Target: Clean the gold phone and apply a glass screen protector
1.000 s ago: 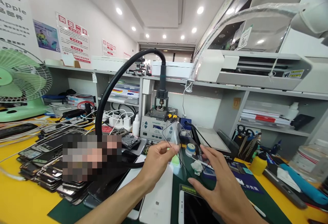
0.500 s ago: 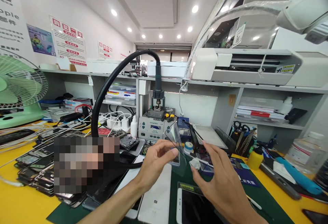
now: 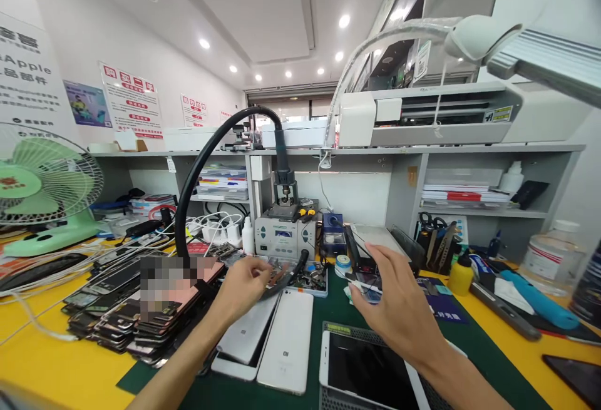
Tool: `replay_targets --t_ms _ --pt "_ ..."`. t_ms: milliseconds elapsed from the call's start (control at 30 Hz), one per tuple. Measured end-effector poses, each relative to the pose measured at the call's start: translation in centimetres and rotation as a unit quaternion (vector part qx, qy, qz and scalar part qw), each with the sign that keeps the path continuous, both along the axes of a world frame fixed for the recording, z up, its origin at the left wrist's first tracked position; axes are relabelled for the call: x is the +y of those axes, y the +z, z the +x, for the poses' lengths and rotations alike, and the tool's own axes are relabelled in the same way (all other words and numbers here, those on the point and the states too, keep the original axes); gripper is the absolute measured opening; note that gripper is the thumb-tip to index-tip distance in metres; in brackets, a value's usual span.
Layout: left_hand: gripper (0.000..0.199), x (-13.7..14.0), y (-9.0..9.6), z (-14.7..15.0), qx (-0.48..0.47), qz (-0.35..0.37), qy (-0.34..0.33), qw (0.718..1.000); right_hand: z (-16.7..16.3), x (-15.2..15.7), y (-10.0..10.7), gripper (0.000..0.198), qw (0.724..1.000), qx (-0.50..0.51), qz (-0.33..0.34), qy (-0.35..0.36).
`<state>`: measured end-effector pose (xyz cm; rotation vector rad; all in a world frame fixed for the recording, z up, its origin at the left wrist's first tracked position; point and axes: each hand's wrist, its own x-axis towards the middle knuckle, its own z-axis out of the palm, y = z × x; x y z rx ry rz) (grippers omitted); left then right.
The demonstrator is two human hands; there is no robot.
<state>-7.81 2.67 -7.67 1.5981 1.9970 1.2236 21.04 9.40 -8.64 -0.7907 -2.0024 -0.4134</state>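
My left hand (image 3: 244, 288) is raised at centre left, above the silver phone back (image 3: 245, 340). Its fingers are curled together; what they hold, if anything, I cannot make out. A black tube end (image 3: 300, 266) lies just beyond its fingertips. My right hand (image 3: 399, 300) hovers over the phone with a dark screen (image 3: 366, 369), thumb and fingers spread, with nothing plainly visible between them. That phone lies face up on a dark perforated pad (image 3: 331, 400). To its left is a white phone back (image 3: 285, 347) with a logo.
A stack of phone parts (image 3: 154, 316) stands at left, partly blurred out. Behind are a grey station (image 3: 284, 238) with a thick black hose (image 3: 201, 159) and a tray of small parts (image 3: 312, 275). A yellow bottle (image 3: 461, 275) and blue tool (image 3: 542, 307) lie right.
My left hand has moved left, away from my right. The clear sheet at its fingers no longer shows plainly. My right hand stays spread. The view has shifted.
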Motion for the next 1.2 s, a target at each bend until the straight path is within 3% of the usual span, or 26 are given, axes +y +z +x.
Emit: replay_targets --t_ms 100,167,300,367,500,633,767,867,900,967,1033,1100,1200 --pt "0.021 -1.0 -0.2 -0.3 0.112 -0.020 0.009 0.993 -0.2 -0.5 0.2 0.057 1.000 -0.002 -0.017 0.026" --pt "0.020 -1.6 0.0 0.1 0.181 0.004 0.009 0.983 -0.1 -0.9 0.4 0.059 0.998 -0.003 -0.046 0.043" --pt "0.071 -3.2 1.5 1.2 0.270 0.067 -0.049 0.959 0.5 -1.5 1.1 0.065 0.982 -0.034 -0.161 0.089" --pt "0.084 -4.1 2.5 1.5 0.292 0.078 -0.093 0.949 1.0 -1.9 1.5 0.068 0.969 -0.070 -0.210 0.108" --pt "0.072 -5.4 3.8 1.7 0.344 0.074 -0.167 0.921 1.9 -3.0 1.8 0.070 0.949 -0.122 -0.259 0.129" --pt "0.062 -5.5 4.0 2.2 0.387 0.078 -0.223 0.891 2.3 -4.1 1.7 0.071 0.944 -0.140 -0.263 0.144" --pt "0.065 -4.4 3.3 3.3 0.407 0.121 -0.251 0.870 3.5 -4.2 1.6 0.075 0.940 -0.138 -0.267 0.159" --pt "0.068 -3.1 1.7 3.7 0.398 0.167 -0.258 0.864 5.5 -3.5 1.6 0.088 0.924 -0.087 -0.344 0.144" --pt "0.069 -2.6 1.1 3.8 0.391 0.183 -0.257 0.865 6.2 -3.2 1.6 0.092 0.907 -0.052 -0.394 0.138" --pt "0.071 -1.7 -0.3 3.9 0.376 0.211 -0.253 0.866 7.5 -2.7 1.8 0.087 0.845 0.037 -0.514 0.144" --pt "0.073 -1.0 -1.5 4.0 0.361 0.227 -0.250 0.869 8.2 -2.2 2.1 0.064 0.758 0.106 -0.622 0.167" --pt "0.075 -0.6 -2.1 4.2 0.353 0.235 -0.248 0.871 8.4 -1.8 2.4 0.045 0.694 0.135 -0.683 0.185" --pt "0.075 -0.5 -2.4 4.4 0.362 0.236 -0.242 0.869 8.2 -1.6 2.5 0.037 0.654 0.162 -0.713 0.194"
